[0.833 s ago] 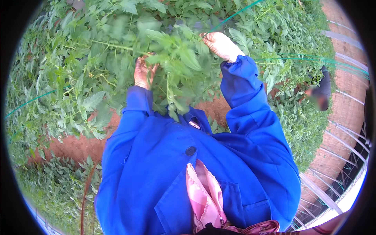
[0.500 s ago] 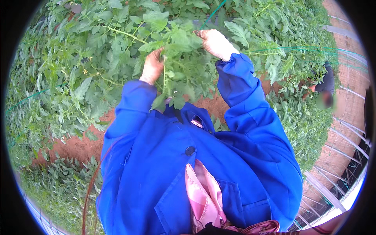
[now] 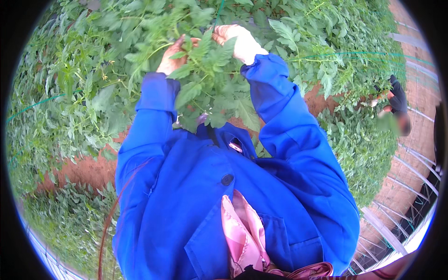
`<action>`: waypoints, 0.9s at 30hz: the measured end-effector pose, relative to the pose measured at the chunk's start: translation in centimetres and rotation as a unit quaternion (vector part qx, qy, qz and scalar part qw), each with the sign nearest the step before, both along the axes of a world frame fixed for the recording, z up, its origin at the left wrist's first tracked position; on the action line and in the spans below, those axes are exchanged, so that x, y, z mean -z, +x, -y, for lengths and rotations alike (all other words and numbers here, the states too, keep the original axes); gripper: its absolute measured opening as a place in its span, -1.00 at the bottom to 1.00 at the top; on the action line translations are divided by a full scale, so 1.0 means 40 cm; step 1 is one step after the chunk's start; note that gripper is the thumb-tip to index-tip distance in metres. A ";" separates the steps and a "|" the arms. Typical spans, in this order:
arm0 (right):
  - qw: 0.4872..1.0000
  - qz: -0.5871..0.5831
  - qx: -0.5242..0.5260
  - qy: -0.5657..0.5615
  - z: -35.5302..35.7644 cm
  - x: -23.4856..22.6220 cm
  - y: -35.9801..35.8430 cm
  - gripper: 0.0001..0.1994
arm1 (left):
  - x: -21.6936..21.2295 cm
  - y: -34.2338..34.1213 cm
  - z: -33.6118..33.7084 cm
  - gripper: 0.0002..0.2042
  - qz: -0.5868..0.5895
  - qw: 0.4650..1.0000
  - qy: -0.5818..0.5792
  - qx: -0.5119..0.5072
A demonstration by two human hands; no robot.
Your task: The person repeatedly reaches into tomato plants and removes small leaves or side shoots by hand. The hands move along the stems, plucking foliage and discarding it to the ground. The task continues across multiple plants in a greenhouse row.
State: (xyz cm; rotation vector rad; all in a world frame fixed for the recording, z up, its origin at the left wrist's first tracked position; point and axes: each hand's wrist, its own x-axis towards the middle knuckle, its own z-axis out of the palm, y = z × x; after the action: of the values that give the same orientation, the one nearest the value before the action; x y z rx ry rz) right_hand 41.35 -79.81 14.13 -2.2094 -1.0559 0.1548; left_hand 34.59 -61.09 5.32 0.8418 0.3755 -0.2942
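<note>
My left hand [image 3: 173, 57] is closed among the leaves of a tomato plant [image 3: 198, 88], its fingers curled round a stem that the foliage partly hides. To its right, my right hand [image 3: 239, 43] pinches a thin green string [image 3: 220, 13], which runs up from the fingertips to the top edge. The fingertips of both hands are close together, and leafy shoots hang between and below them. Leaves near the left hand are blurred by motion.
Dense tomato plants [image 3: 56, 88] spread on both sides. Another green string [image 3: 345, 54] crosses the foliage at right. Reddish soil [image 3: 86, 171] shows between rows. A co-worker in dark clothing [image 3: 397, 95] is at the far right, beside pale frame bars [image 3: 385, 231].
Both hands have moved up and left, and their fingertips are closer together. The green string has swung left with my right hand. The co-worker has shifted slightly.
</note>
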 end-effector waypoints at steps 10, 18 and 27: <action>0.946 -0.324 -0.032 0.010 0.032 0.005 -0.128 -0.72 | 0.132 0.186 0.072 -0.58 0.122 0.972 -0.098 0.176; 0.565 -0.501 0.100 0.648 0.079 0.007 -0.219 -0.42 | 0.072 0.067 0.151 -0.57 0.082 0.957 -0.235 0.149; 0.281 -0.397 0.316 0.815 0.186 0.114 -0.336 -0.45 | -0.074 -0.163 0.285 -0.68 0.269 0.884 0.362 -0.126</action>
State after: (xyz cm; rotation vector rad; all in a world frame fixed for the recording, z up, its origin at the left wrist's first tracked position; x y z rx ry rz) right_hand 27.91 -87.25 9.58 -0.1371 0.4857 -0.1697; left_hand 28.08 -72.49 8.30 1.5432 0.0537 0.3584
